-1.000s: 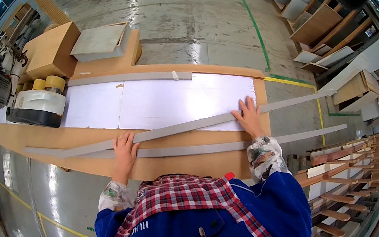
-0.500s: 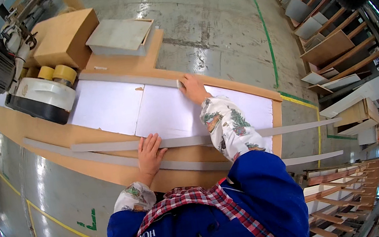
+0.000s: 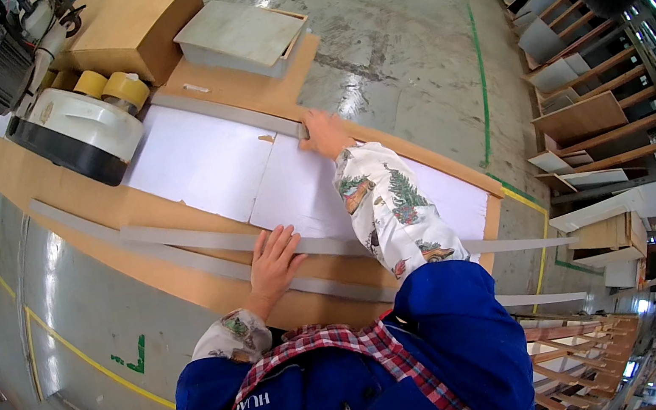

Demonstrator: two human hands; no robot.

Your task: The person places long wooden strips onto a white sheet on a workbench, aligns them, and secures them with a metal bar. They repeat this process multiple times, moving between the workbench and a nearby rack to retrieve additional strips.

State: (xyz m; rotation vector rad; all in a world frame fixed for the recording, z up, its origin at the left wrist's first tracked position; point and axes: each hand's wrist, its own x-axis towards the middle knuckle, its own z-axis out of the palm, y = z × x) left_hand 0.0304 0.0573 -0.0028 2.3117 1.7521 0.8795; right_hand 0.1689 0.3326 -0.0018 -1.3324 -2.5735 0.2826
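Note:
My right hand (image 3: pixel 323 133) is closed at the near right end of a grey strip (image 3: pixel 228 117), which lies along a wooden rail at the far side of the bench. That strip runs left toward a white and black power feeder (image 3: pixel 80 128) with yellow rollers. Lying flat, fingers spread, my left hand (image 3: pixel 273 263) rests over a second grey strip (image 3: pixel 187 237) on the near side. Another grey strip (image 3: pixel 77 221) lies closer to me, partly overlapped at the left. My right sleeve hides part of the near strips.
White sheets (image 3: pixel 201 161) cover the middle of the wooden bench (image 3: pixel 20 185). Behind the feeder stand a wooden box (image 3: pixel 132 26) and a lidded grey box (image 3: pixel 241 34). Racks with boards (image 3: pixel 589 116) line the right. Both near strips overhang the bench's right end.
My right hand and the far strip have moved left along the rail, toward the feeder. My left hand stays on the near strip. The whole view has shifted slightly.

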